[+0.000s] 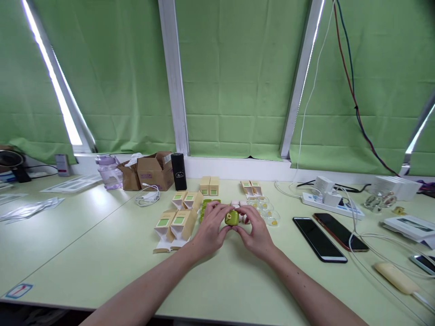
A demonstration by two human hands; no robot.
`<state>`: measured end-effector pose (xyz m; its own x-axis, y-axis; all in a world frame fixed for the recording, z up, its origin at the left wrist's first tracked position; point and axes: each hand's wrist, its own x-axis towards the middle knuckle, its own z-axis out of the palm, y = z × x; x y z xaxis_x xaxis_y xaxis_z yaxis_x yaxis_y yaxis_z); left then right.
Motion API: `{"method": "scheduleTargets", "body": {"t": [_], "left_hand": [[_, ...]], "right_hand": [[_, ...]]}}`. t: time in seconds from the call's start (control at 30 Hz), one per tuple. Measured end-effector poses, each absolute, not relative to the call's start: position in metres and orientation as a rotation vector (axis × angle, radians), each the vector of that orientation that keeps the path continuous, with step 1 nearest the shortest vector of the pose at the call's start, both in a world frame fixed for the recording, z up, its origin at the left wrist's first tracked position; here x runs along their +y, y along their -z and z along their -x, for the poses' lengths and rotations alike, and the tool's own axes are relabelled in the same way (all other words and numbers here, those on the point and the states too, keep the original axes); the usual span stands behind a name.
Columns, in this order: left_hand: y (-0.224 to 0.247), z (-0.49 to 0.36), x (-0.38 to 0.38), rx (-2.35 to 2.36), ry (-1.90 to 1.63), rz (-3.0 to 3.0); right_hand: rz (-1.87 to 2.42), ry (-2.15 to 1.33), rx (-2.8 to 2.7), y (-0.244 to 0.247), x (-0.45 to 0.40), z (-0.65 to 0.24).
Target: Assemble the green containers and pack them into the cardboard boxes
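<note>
While both forearms [159, 285] extend over the bench [102, 258], the fingers of the left hand [210, 230] and the right hand [254, 231] grasp one small, rounded green case [232, 218] between them. It is held in front of the camera, with the thumbs low and the other fingers curved around its top and sides; a small pale ring shape shows on its face. Whether it touches the bench, I cannot tell.

Just behind the left hand lie more green pieces [204, 208], partly hidden, and behind the case are pale pinkish pieces [235, 203], also partly covered. Beside the right hand rest clear plastic pieces [267, 210] with yellow spots. To the left of the left hand sit four cream cartons [184, 222] in two rows, the nearer pair with flaps open. Farther back, two upright cartons [214, 186] stand side by side, and to their right is a pair of open cartons [255, 187]. Two dark phones [319, 239] lie to the right of the right hand, near a white power strip [335, 207]. A brown cardboard box [154, 173] stands next to a black cylinder [178, 172].
</note>
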<state>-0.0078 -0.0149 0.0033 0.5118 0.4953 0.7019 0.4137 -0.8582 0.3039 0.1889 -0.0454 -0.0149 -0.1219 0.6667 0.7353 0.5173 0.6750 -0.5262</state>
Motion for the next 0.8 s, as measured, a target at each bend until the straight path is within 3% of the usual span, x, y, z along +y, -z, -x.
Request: {"method": "scheduleTargets", "body": {"t": [0.2,0.47,0.8], "left_hand": [[-0.001,0.008,-0.011,0.841,-1.334,-2.53],[-0.002,0.009,-0.003,1.01,-1.404,-2.042],[0.001,0.009,0.014,0.691,-1.33,-1.599]], "right_hand": [[0.984,-0.059,-1.776,0.017,-0.041,-0.196],[1.36,0.316,-1.842,0.017,-0.032,-0.212],[1.65,0.488,-1.956,0.021,-0.025,-0.217]]}}
